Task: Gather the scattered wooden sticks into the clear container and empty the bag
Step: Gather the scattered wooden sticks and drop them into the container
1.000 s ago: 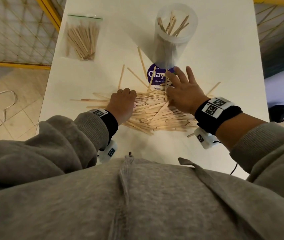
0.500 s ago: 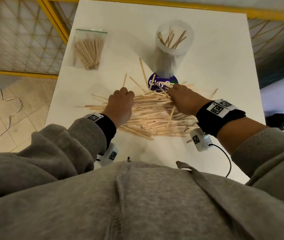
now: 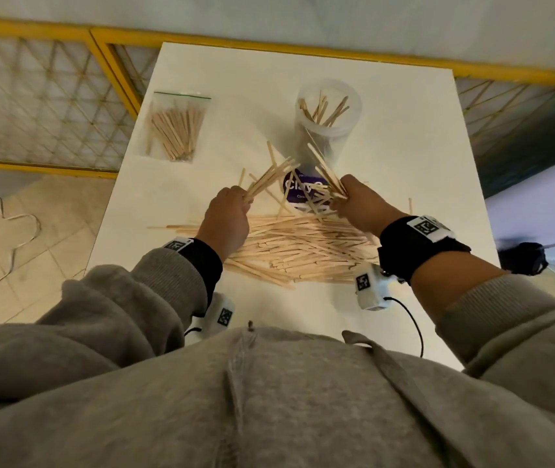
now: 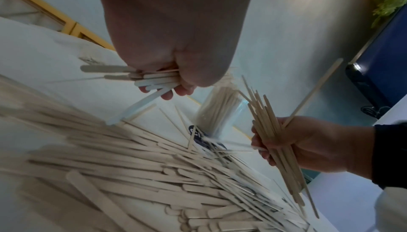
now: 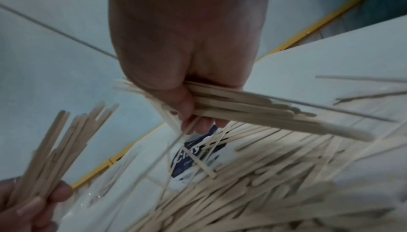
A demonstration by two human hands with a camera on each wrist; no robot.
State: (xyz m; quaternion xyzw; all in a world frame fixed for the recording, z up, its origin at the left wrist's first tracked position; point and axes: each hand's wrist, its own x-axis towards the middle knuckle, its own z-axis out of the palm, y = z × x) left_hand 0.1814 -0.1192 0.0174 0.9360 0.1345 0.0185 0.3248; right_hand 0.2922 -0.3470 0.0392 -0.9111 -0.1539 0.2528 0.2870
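Observation:
A heap of pale wooden sticks (image 3: 303, 244) lies on the white table (image 3: 404, 146) in front of me. My left hand (image 3: 227, 214) grips a bundle of sticks (image 3: 269, 179) lifted above the heap, fingers curled round it (image 4: 154, 79). My right hand (image 3: 357, 204) grips another bundle (image 3: 326, 173), also raised (image 5: 242, 107). Just beyond both hands stands the tall clear container (image 3: 326, 126) with several sticks inside, on a purple label (image 3: 298, 190). A zip bag of sticks (image 3: 178, 130) lies at the far left.
Yellow-framed mesh fencing (image 3: 49, 106) runs along the table's left and far sides. A black object (image 3: 522, 258) sits off the right edge. A cable (image 3: 407, 319) trails from the right wrist camera near the table's front edge.
Both hands have closed on bundles of sticks and lifted them off the heap toward the container. The head view has tilted up, showing more of the far side.

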